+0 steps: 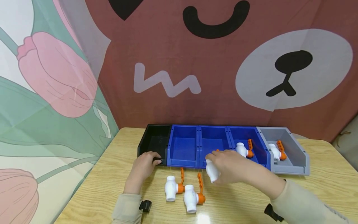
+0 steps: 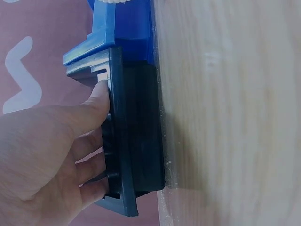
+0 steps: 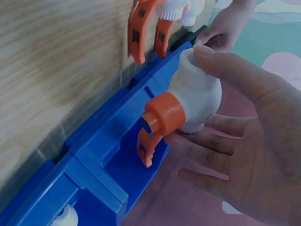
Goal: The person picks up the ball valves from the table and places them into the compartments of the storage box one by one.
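Observation:
My right hand (image 1: pixel 233 165) holds a white ball valve (image 3: pixel 197 94) with an orange handle (image 3: pixel 149 143), thumb and fingers on its white body. It is over the front of the middle blue bin (image 1: pixel 213 137). With the thumb on the rim and the other fingers inside, my left hand (image 1: pixel 142 166) grips the front wall of the black bin (image 2: pixel 141 136) at the row's left end. Two more ball valves, one left (image 1: pixel 171 188) and one nearer me (image 1: pixel 191 199), lie on the table between my hands, orange handles pointing toward the bins.
The right-hand blue bin (image 1: pixel 264 160) has one white and orange valve (image 1: pixel 242 150) in it. Another valve (image 1: pixel 275 152) lies in the grey bin (image 1: pixel 303 160) at the right end. A left blue bin (image 1: pixel 183 143) adjoins the black one. Behind the wooden table (image 1: pixel 98 189) hangs a printed cloth (image 1: pixel 167 109).

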{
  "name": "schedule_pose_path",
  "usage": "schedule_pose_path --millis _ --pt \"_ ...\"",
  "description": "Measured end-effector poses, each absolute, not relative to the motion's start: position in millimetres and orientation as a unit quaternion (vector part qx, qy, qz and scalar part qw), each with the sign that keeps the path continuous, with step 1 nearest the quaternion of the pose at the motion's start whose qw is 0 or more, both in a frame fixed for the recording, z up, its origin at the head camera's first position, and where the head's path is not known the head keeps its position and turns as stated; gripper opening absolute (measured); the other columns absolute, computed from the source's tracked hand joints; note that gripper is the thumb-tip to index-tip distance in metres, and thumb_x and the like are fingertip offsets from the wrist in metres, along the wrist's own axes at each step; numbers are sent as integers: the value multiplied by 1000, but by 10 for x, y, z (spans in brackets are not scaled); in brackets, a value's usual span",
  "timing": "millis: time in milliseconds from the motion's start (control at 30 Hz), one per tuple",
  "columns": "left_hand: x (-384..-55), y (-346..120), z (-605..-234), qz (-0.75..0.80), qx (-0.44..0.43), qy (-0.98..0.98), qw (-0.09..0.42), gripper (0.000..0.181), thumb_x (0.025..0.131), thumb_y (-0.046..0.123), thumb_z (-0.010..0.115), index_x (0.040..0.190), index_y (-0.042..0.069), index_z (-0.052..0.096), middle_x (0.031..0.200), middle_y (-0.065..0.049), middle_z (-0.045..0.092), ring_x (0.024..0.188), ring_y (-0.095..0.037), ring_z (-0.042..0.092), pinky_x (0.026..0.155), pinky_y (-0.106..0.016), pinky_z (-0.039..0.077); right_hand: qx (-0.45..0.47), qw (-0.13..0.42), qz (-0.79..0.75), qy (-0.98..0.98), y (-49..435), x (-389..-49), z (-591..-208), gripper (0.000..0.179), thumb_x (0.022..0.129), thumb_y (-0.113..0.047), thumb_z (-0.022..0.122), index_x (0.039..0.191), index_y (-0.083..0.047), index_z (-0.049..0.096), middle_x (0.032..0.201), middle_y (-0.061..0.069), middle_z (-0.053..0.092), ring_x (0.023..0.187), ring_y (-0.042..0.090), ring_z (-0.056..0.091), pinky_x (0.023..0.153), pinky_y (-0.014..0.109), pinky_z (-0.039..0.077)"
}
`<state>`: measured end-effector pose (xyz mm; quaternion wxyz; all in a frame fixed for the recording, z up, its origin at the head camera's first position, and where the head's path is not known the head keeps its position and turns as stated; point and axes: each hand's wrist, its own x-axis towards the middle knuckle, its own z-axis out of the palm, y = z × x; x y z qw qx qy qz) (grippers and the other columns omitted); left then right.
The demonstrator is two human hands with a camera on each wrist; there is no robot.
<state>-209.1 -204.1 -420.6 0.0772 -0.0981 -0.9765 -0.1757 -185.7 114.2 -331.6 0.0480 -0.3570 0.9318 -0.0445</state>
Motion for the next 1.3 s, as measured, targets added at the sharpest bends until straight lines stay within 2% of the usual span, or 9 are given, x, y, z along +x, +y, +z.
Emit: schedule_pose_path --millis 200,467,800,1300 --pt "-2087 -2051 -4216 -174 -108 -975 85 9 90 18 73 97 12 74 95 -5 69 94 -30 65 82 -46 54 -354 55 -51 932 1160 -1987 -3281 70 66 -37 91 121 -4 63 106 7 66 87 23 62 78 46 55" --pt "-2082 -2048 -4192 -175 -110 -975 82 11 91 18 73 99 11 74 97 -6 69 95 -30 65 84 -46 54 -349 94 -65 930 1177 -2200 -3255 70 68 -35 91 124 -4 61 105 4 63 82 18 59 72 40 56" --pt "-2090 -2049 -4209 -176 -107 -975 78 10 92 19 71 99 12 74 97 -5 69 95 -29 65 84 -46 54 -337 127 -67 931 1166 -2401 -3243 71 70 -25 91 129 -2 59 111 7 63 88 22 60 75 42 55" --pt "-2094 -2047 -4217 -178 -103 -976 78 11 92 19 72 99 12 74 98 -6 69 96 -30 65 85 -46 54 -306 161 -57 936 1119 -2736 -3324 72 71 -25 90 130 1 58 110 11 65 88 22 60 77 40 54"
